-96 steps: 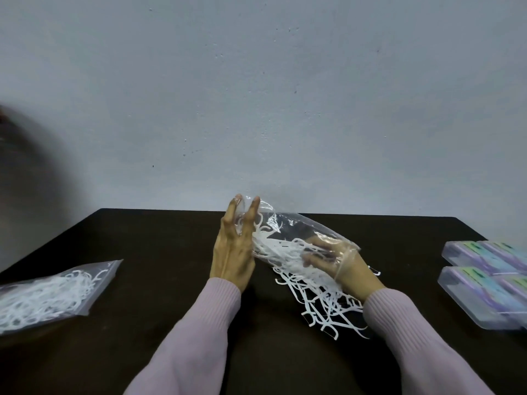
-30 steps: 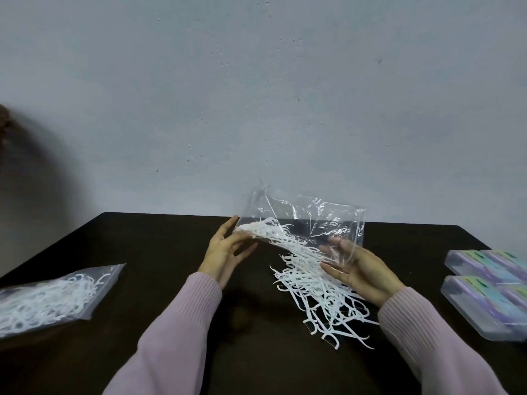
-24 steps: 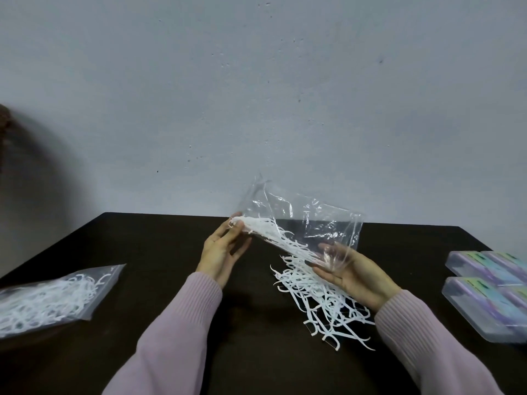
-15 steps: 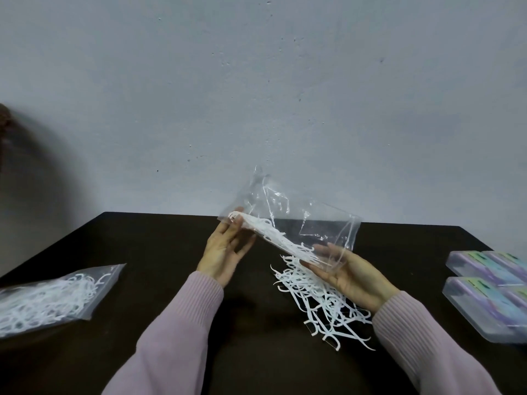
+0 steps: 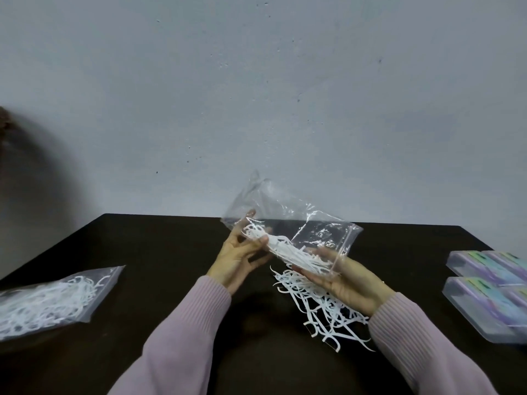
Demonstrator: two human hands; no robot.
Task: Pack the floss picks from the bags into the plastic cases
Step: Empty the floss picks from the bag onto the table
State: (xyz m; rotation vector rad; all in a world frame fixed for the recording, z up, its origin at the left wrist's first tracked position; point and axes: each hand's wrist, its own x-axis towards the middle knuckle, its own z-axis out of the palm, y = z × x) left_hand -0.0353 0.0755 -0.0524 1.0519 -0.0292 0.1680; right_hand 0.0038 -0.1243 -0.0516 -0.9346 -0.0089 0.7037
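1. Emptying is the step in hand: loose floss picks (image 5: pixel 322 306) lie heaped near the table (image 5: pixel 159 252) front edge.
2. Right hand (image 5: pixel 349 283) pinches the tilted clear bag (image 5: pixel 302 232) mouth; left hand (image 5: pixel 236 259) grips its raised end, picks remaining inside.
3. Next move, by judgement: shake out the remainder.
4. Plastic cases (image 5: pixel 484 292) sit at the right edge, sealed bag (image 5: pixel 54 300) at the left; labels unreadable.

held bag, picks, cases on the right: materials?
Held bag: thin clear plastic film, glossy; it creases and glints. Floss picks: white, likely moulded plastic, matte; thin stiff shapes. Cases: clear rigid plastic, it seems; straight edges, coloured inserts show through.
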